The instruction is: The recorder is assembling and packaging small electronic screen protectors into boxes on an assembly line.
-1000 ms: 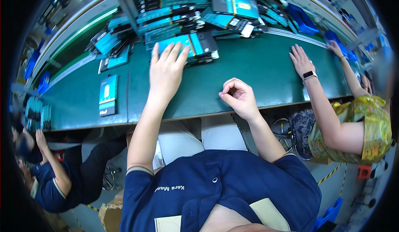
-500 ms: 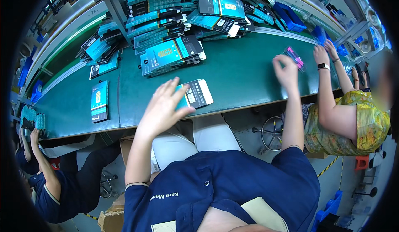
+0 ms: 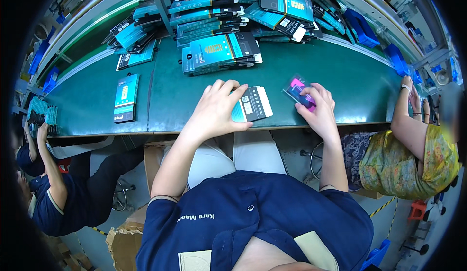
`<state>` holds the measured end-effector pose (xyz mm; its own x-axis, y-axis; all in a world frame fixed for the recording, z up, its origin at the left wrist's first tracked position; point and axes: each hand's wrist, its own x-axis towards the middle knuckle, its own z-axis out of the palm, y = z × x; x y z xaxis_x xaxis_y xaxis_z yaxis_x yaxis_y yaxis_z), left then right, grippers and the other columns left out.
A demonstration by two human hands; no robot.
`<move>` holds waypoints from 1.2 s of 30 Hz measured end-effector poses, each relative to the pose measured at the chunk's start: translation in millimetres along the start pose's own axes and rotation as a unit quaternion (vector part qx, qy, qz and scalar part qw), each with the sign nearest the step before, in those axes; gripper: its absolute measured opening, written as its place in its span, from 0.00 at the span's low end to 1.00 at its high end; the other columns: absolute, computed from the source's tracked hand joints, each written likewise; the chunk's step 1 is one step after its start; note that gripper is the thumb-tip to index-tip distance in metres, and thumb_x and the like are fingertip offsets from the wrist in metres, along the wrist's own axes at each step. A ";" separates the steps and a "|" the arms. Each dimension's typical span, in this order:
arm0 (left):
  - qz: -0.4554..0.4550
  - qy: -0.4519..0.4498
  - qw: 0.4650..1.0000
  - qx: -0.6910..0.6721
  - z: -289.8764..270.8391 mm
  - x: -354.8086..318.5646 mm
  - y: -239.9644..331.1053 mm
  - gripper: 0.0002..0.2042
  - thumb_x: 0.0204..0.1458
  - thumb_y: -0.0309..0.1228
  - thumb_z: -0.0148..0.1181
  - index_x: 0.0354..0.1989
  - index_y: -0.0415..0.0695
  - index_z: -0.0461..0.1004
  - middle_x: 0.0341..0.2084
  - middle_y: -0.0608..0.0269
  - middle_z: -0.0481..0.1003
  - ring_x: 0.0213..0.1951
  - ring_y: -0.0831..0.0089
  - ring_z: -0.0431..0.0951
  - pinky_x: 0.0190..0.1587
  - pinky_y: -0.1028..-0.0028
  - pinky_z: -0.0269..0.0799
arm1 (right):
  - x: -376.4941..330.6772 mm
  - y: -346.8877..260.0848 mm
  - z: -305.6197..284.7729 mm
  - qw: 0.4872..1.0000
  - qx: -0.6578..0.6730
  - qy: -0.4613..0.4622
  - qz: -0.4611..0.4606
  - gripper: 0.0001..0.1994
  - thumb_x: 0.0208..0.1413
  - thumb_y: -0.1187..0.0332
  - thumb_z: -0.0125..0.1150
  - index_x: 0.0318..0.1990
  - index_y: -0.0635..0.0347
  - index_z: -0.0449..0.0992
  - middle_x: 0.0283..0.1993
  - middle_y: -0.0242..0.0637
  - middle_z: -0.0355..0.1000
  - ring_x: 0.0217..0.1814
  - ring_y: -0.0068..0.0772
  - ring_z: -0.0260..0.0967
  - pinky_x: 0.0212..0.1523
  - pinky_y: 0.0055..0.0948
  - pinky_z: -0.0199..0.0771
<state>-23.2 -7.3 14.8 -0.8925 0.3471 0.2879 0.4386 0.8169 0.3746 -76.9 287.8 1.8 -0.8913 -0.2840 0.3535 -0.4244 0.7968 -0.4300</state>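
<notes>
My left hand (image 3: 217,109) rests on a flat teal and white retail package (image 3: 254,103) lying near the front edge of the green worktable (image 3: 185,101). Its fingers are spread over the package's left part. My right hand (image 3: 318,109) holds a small clear packet with a pink and dark item (image 3: 297,90) inside, just right of the flat package, low over the table.
Stacks of teal and black packages (image 3: 219,52) fill the table's back half. A single teal package (image 3: 125,97) lies at the left. Blue bins (image 3: 362,30) stand at the back right. One person sits at my right (image 3: 413,135), another at my left (image 3: 53,183).
My left hand pulled one flat package from the stack toward the front edge. My right hand swung right, picked up the pink packet and brought it back beside the package.
</notes>
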 end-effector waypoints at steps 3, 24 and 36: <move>-0.007 -0.009 1.000 -0.019 -1.9 4.4 -3.8 0.39 0.35 0.50 0.72 0.55 0.38 0.71 0.49 0.54 0.70 0.51 0.58 0.68 0.55 0.64 0.63 | 8.7 -9.1 6.4 0.996 0.075 -0.050 -0.002 0.17 0.38 0.64 0.71 0.36 0.55 0.73 0.55 0.41 0.70 0.62 0.44 0.62 0.64 0.46 0.52; -0.102 0.132 0.966 -0.197 -8.1 8.4 16.7 0.47 0.32 0.44 0.78 0.64 0.46 0.61 0.52 0.51 0.72 0.53 0.52 0.72 0.56 0.60 0.68 | 17.0 -82.9 22.1 0.840 0.526 0.036 -0.127 0.17 0.58 0.84 0.48 0.56 0.66 0.68 0.73 0.53 0.52 0.76 0.47 0.50 0.72 0.41 0.51; -0.020 0.367 0.716 -0.594 -1.7 10.7 26.7 0.11 0.60 0.19 0.53 0.46 0.43 0.59 0.45 0.53 0.73 0.46 0.76 0.73 0.52 0.75 0.69 | 32.6 -132.4 64.9 0.826 0.529 0.128 -0.146 0.06 0.63 0.76 0.55 0.44 0.66 0.74 0.52 0.42 0.70 0.53 0.30 0.68 0.54 0.27 0.68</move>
<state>-20.8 17.5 29.3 -0.8024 -0.3560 0.4789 0.5834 -0.2989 0.7552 -60.1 138.4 16.3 -0.7204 -0.1524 0.6766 -0.6380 -0.2369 -0.7327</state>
